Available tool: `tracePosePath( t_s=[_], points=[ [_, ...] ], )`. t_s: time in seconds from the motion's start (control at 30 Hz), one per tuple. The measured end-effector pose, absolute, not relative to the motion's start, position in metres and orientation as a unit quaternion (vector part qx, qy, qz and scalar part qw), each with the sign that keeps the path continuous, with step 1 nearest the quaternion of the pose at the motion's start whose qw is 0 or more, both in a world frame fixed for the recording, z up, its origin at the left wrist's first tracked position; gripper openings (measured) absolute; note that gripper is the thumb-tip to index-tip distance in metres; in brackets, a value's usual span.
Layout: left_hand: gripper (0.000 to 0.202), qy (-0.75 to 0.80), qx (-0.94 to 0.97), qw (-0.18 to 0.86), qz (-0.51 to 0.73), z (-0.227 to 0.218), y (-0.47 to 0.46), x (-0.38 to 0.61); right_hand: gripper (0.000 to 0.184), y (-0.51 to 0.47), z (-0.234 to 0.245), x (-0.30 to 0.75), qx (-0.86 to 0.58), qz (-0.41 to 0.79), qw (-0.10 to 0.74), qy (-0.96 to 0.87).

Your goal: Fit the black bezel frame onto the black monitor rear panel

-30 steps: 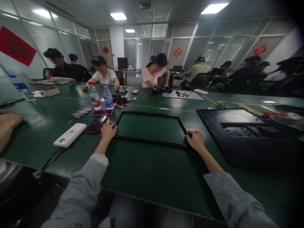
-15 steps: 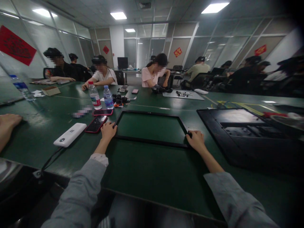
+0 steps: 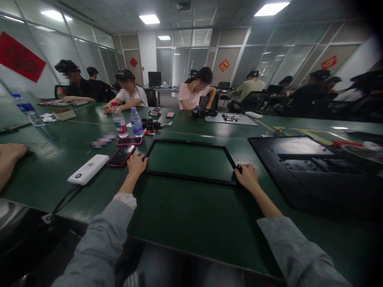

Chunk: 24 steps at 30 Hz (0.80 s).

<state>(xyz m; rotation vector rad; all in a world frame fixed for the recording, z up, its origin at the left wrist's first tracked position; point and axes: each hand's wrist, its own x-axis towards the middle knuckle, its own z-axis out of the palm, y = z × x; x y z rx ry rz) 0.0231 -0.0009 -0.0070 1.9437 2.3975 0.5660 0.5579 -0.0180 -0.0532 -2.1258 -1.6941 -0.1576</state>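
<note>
A thin black rectangular frame (image 3: 191, 178), like a monitor bezel, lies on the green table (image 3: 191, 215) in front of me. My left hand (image 3: 137, 164) is closed on its left side. On the opposite side, my right hand (image 3: 247, 176) grips the frame near the front right corner. Green tabletop shows through the frame's opening. Close beside my left hand is a phone with a red edge (image 3: 121, 156). To the right of my right hand lies a large black panel (image 3: 287, 175), its far right part dark and blurred.
A white power bank (image 3: 88, 170) with a black cable lies at the left. Behind the phones stand two water bottles (image 3: 119, 121), near a cluster of small black parts (image 3: 151, 124). Another person's hand (image 3: 13, 153) rests at the left edge. People sit across the table.
Both my hands and the black frame stay where they were. Across the table, the person in pink has shifted their head and arm slightly.
</note>
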Motion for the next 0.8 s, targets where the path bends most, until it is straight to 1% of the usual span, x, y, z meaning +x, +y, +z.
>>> tracePosePath(
  t_s=[0.17,0.37,0.57,0.8],
  points=[
    [0.041,0.759,0.624,-0.002,0.188,-0.0069,-0.0017,0.0252,0.05,-0.0189,-0.0537,0.5562,-0.754,-0.075,0.223,-0.614],
    [0.04,0.751,0.621,-0.003,0.227,-0.0049,-0.0037,0.0283,0.044,-0.0211,-0.054,0.5544,-0.746,-0.088,0.248,-0.612],
    [0.041,0.74,0.62,-0.024,0.259,-0.0038,-0.0039,0.0288,0.046,-0.0219,-0.0523,0.5532,-0.749,-0.089,0.246,-0.609],
    [0.041,0.736,0.615,-0.034,0.282,0.0002,-0.0056,0.0306,0.053,-0.0242,-0.0493,0.5512,-0.758,-0.078,0.232,-0.605]
  ],
)
